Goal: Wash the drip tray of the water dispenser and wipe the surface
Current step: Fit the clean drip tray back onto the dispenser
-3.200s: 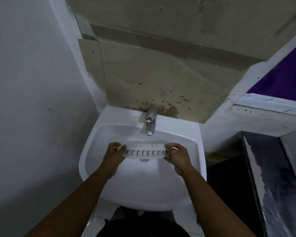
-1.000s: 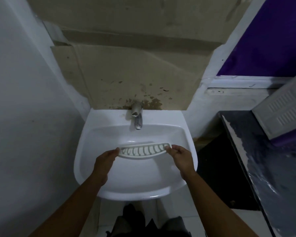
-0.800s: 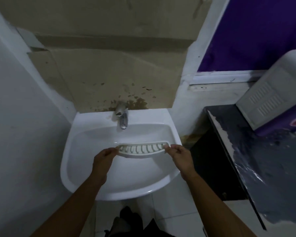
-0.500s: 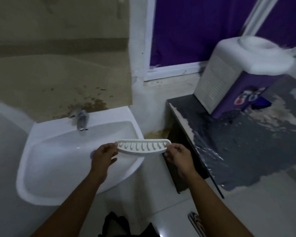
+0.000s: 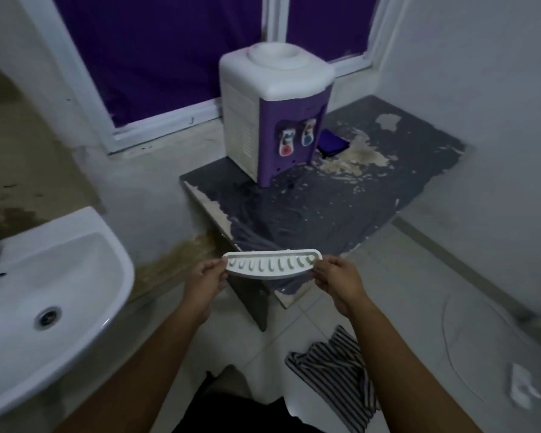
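View swung off sink (image 5: 44,276) | hands pinch drip tray (image 5: 270,264) ends | dispenser (image 5: 272,114) on peeling, possibly wet counter (image 5: 341,201)

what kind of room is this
Likely a small home utility or wash area: a white ceramic wall sink, a purple-and-white tabletop water dispenser on a worn dark counter, and tiled floor.

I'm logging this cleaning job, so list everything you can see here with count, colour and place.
Drip tray: one, white, held over the counter's near corner.
Dispenser: one, white and purple, on the counter by the window.
Counter: one, dark grey, peeling, centre right.
Cloth: one, purple, on the counter right of the dispenser.
Sink: one, white, left.
Striped cloth: one, black and white, on the floor.
Left hand: grips the tray's left end.
Right hand: grips its right end.
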The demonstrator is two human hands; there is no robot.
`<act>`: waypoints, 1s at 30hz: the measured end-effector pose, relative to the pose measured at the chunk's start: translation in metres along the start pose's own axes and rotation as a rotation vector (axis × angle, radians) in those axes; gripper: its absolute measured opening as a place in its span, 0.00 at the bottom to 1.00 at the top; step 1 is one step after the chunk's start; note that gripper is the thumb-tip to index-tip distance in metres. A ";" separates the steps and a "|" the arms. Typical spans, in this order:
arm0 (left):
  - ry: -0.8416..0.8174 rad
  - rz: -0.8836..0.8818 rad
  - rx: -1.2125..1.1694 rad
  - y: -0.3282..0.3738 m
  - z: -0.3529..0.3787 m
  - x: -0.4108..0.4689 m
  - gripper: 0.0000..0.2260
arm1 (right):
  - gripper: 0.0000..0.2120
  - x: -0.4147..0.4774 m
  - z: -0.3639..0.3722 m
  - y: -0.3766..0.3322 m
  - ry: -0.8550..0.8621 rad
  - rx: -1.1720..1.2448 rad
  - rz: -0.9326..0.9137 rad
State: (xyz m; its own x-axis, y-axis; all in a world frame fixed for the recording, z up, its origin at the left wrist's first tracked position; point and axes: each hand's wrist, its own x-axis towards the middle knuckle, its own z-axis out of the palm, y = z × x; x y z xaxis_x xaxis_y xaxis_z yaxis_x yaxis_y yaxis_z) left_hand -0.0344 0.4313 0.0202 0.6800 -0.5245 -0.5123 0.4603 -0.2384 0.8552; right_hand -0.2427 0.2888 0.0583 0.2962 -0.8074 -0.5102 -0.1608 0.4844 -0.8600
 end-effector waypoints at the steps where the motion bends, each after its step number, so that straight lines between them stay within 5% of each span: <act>1: -0.029 -0.007 0.019 -0.002 0.013 0.001 0.12 | 0.03 0.003 -0.012 -0.002 0.016 0.014 0.007; 14: -0.153 -0.054 0.077 -0.015 0.161 0.060 0.04 | 0.03 0.107 -0.118 -0.032 0.142 0.121 0.103; 30: 0.067 -0.074 0.011 0.008 0.245 0.117 0.02 | 0.06 0.239 -0.138 -0.102 -0.007 -0.011 0.155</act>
State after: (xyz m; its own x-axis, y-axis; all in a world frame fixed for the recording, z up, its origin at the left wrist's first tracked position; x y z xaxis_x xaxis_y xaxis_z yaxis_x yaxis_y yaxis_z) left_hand -0.0911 0.1681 -0.0133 0.6813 -0.4496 -0.5777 0.5045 -0.2835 0.8155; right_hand -0.2850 0.0002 0.0220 0.2734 -0.7209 -0.6368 -0.2157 0.5992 -0.7710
